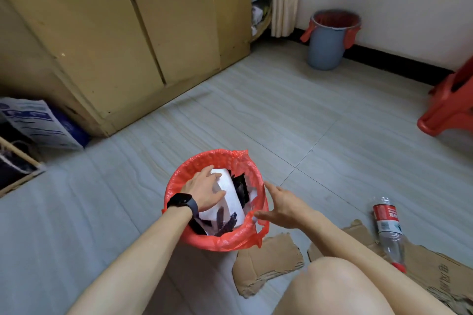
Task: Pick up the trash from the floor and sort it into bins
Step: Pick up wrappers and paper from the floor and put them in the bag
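Note:
A bin lined with a red bag (179, 234) stands on the floor right in front of me. Inside lie a white paper sheet (233, 195) and dark scraps (242, 188). My left hand (204, 190), with a black watch on the wrist, is inside the bin and presses flat on the white paper. My right hand (280, 206) hovers with straight fingers beside the bin's right rim, holding nothing. An empty plastic bottle with a red label (387, 229) lies on the floor to the right, beside torn cardboard pieces (267, 262).
A second blue bin with a red liner (326, 48) stands by the far wall. Yellow cabinets (115, 33) line the left side. A red plastic stool (450, 105) is at the right edge. A blue-white bag (43, 123) and a basket (15, 169) sit at left.

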Demonstrator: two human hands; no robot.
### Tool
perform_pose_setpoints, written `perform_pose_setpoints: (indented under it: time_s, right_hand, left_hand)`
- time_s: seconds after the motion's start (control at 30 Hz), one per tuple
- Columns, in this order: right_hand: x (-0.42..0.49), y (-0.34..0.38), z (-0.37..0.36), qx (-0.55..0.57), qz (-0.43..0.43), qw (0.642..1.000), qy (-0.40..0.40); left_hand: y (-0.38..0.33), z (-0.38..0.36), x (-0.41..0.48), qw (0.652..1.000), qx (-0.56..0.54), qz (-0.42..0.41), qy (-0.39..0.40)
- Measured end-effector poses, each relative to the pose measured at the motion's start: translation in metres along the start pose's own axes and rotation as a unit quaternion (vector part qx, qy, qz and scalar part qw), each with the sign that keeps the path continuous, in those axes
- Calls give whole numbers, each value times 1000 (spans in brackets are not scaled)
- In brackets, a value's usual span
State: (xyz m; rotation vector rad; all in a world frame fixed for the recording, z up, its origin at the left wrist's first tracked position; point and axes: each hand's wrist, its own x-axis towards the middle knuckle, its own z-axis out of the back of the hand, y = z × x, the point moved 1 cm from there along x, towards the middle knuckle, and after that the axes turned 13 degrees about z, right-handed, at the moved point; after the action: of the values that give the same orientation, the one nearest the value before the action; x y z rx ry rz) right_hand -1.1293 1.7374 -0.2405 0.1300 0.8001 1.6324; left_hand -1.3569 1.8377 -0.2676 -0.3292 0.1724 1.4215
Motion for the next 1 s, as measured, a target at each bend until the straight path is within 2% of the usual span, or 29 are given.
perform_pose_setpoints:
  time_s: [0.07, 0.2, 0.27, 0.33, 0.37, 0.43, 0.53, 0.63, 0.67, 0.7, 0.77, 0.8, 0.87, 0.93, 1.0]
  right_hand:
    - [-9, 1, 6, -5, -8, 1000, -12]
    - [-25, -5, 14, -5, -16, 999, -33]
    - [-34, -7, 16, 2, -17, 999, -44]
    - [-40, -10, 15, 7, -18, 999, -51]
    - [-42, -12, 13, 8, -16, 998, -52]
    - [-43, -14, 8, 16, -16, 998, -51]
    - [-39, -19, 0, 32, -17, 998, -46]
    - [-30, -22, -6, 38, -15, 998, -45]
    - [-25, -24, -7, 42, -13, 998, -47]
    - [-21, -25, -8, 44, -8, 998, -52]
    - [-13, -26, -8, 48, 7, 997, -59]
    - [-8, -27, -10, 52, 13, 997, -59]
    - [-3, -27, -10, 56, 21, 996, -64]
    - [3, -29, -12, 59, 27, 996, -65]
    - [7, -30, -17, 68, 29, 995, -68]
  left_hand:
    - [-9, 10, -6, 999, -22, -15, -20]
    - [-26, 11, -15, 997, 12, -20, -80]
    - [-34, 3, -18, 998, -14, -10, -54]
    - [-42, -8, -19, 996, -92, -9, 6]
    - [-46, -13, -19, 992, -127, -9, 12]
    - [-53, -21, -19, 979, -201, 1, -32]
    - [-67, -28, -22, 939, -333, 34, -81]
    - [-83, -30, -21, 898, -433, 69, -28]
    - [-86, -33, -17, 905, -419, 71, 6]
    - [-87, -37, -15, 931, -359, 56, 28]
    - [-83, -45, -10, 987, -155, 26, 31]
    - [-80, -49, -6, 997, -65, 21, 33]
    - [-74, -56, -1, 996, 22, 44, 77]
    - [-66, -59, 5, 989, 54, 64, 120]
    - [-59, -59, 10, 986, 79, 68, 131]
